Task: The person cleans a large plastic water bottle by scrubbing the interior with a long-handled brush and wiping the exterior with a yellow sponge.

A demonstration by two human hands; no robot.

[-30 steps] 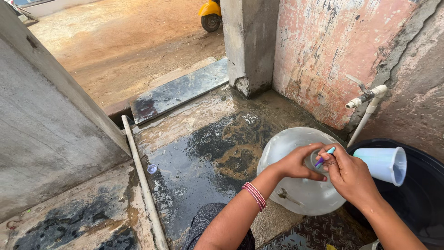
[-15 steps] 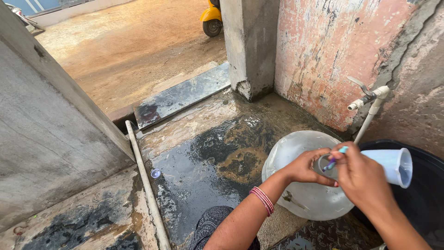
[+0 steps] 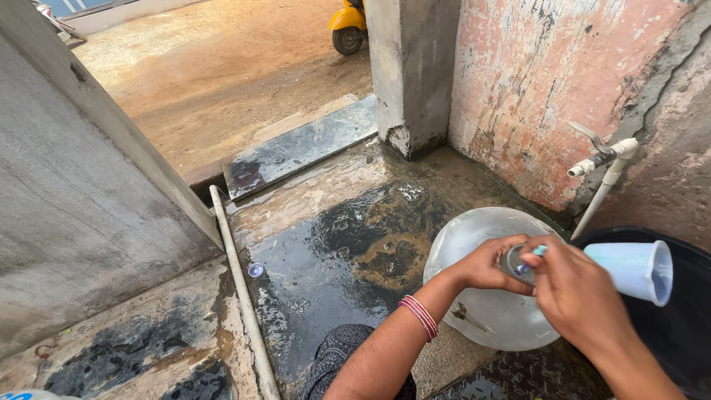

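Where the head view looks down on wet concrete floor (image 3: 326, 244), lower right of the frame: left hand (image 3: 492, 263) curled around the neck of a large clear water jar (image 3: 481, 311), fingers closed on it. Just right of that, right hand (image 3: 574, 296) closed on the handle of a pale blue plastic mug (image 3: 629, 268), tilted toward the jar's mouth, open end pointing to the right edge of the frame. Red bangles (image 3: 420, 317) on the left wrist. Jar lying on the floor, bottom toward the camera, touching a black tub (image 3: 678, 326) at the right edge. Above the tub, a white tap (image 3: 603, 159) on a white pipe against a peeling pink wall (image 3: 541, 81). Centre left, a small round cap (image 3: 255, 270) on the wet floor, just beside a long white pipe (image 3: 237, 281) running down the frame. Upper centre, a grey pillar (image 3: 411, 67); behind it, at the top edge, the rear of a yellow scooter (image 3: 348, 22) on bare dirt.
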